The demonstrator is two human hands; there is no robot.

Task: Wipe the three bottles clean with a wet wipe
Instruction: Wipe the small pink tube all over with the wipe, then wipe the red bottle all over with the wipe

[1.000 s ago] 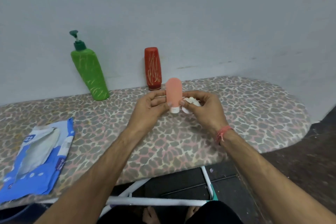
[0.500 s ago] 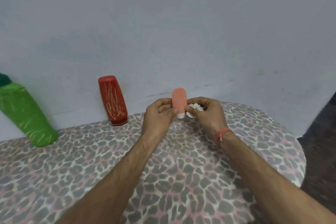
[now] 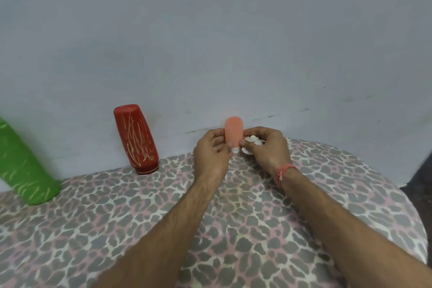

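A small salmon-pink bottle (image 3: 233,131) with a white cap at its lower end is held upright near the wall. My left hand (image 3: 211,153) grips its lower part from the left. My right hand (image 3: 266,147) pinches a crumpled white wet wipe (image 3: 252,141) just right of the bottle's cap. A red bottle (image 3: 135,139) streaked with yellowish marks stands cap-down at the back of the table. A green bottle (image 3: 22,167) with pale streaks leans at the far left, its top cut off by the frame.
A leopard-print cloth covers the table (image 3: 233,229), whose rounded end curves off at the right. A pale wall (image 3: 210,42) rises directly behind the bottles. Dark floor (image 3: 420,175) shows past the table's right edge.
The view swung up and to the right, so the blue wipe pack and table front left the frame. Both hands carried the pink bottle and wipe farther toward the wall.
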